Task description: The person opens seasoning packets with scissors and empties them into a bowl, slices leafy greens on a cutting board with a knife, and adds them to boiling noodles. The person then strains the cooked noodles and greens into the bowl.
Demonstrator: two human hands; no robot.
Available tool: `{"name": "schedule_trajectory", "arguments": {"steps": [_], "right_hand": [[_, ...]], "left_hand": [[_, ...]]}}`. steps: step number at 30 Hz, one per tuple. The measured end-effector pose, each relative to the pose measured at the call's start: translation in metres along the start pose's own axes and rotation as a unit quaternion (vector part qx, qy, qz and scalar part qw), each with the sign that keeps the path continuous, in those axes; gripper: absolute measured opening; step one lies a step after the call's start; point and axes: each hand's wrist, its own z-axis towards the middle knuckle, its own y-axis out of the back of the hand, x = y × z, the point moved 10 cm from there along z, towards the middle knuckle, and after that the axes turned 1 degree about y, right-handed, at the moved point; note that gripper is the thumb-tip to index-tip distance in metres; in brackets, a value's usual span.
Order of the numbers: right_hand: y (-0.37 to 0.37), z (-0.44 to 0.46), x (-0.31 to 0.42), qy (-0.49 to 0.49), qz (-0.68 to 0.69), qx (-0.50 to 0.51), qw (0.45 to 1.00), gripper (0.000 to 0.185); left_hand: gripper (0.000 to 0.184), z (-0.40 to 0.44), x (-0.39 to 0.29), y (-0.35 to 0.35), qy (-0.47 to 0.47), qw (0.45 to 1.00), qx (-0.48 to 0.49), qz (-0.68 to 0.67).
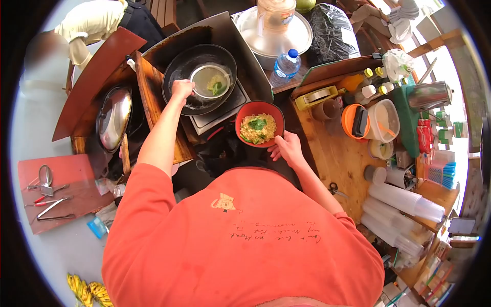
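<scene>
My left hand (182,91) is closed round the handle of a strainer (210,81), whose round mesh rests in or just over a dark wok (176,64). Some greens and pale bits lie in the strainer. The wok stands on a silver stove (238,102). To the right of it, my right hand (287,146) grips the rim of a red bowl (260,107), holding noodles (255,132) topped with green leaves.
A metal screen (255,77) surrounds the wok's far side. Beyond it are a water bottle (286,66) and a large lidded pot (302,33). Containers and plastic cups (404,202) crowd the wooden counter (332,158) at right. Another person (92,20) stands at upper left.
</scene>
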Motion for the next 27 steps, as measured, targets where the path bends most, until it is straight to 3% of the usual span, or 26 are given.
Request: {"name": "schedule_trajectory", "arguments": {"steps": [3, 5, 7, 9, 11, 13, 15, 17, 20, 22, 27], "right_hand": [[0.004, -0.003, -0.002, 0.007, 0.012, 0.002, 1.0, 0.024], [0.008, -0.003, -0.007, 0.0, 0.02, -0.004, 1.0, 0.024], [0.01, -0.003, -0.011, -0.003, 0.024, -0.009, 1.0, 0.024], [0.014, -0.005, -0.014, -0.008, 0.03, -0.019, 0.999, 0.024], [0.016, -0.008, -0.016, -0.013, 0.024, -0.025, 0.999, 0.024], [0.018, -0.01, -0.018, -0.012, 0.029, -0.027, 0.999, 0.024], [0.019, -0.011, -0.021, -0.013, 0.032, -0.027, 0.999, 0.024], [0.021, -0.012, -0.023, -0.017, 0.031, -0.031, 0.999, 0.023], [0.023, -0.014, -0.022, -0.017, 0.025, -0.033, 0.999, 0.023], [0.024, -0.014, -0.024, -0.015, 0.026, -0.033, 0.999, 0.023], [0.023, -0.011, -0.026, -0.012, 0.027, -0.025, 0.999, 0.023]], "left_hand": [[0.024, 0.015, 0.0, 0.018, -0.017, 0.998, -0.009, -0.06], [0.028, 0.001, -0.019, 0.055, -0.013, 0.997, -0.068, 0.016], [0.03, -0.008, -0.044, 0.089, -0.053, 0.953, -0.174, 0.244], [0.03, -0.014, -0.051, 0.091, -0.04, 0.939, -0.17, 0.296], [0.025, -0.022, -0.064, 0.086, -0.07, 0.879, -0.196, 0.429], [0.026, -0.023, -0.064, 0.068, -0.063, 0.883, -0.181, 0.428], [0.026, -0.022, -0.052, 0.055, -0.055, 0.934, -0.195, 0.295], [0.031, 0.0, -0.027, 0.03, -0.018, 0.952, -0.177, 0.251], [0.03, 0.014, -0.013, 0.003, -0.045, 0.971, -0.167, 0.163], [0.027, 0.021, 0.006, -0.019, 0.024, 0.995, -0.067, -0.07], [0.022, 0.006, -0.026, 0.003, -0.012, 0.988, -0.061, -0.139]]}}
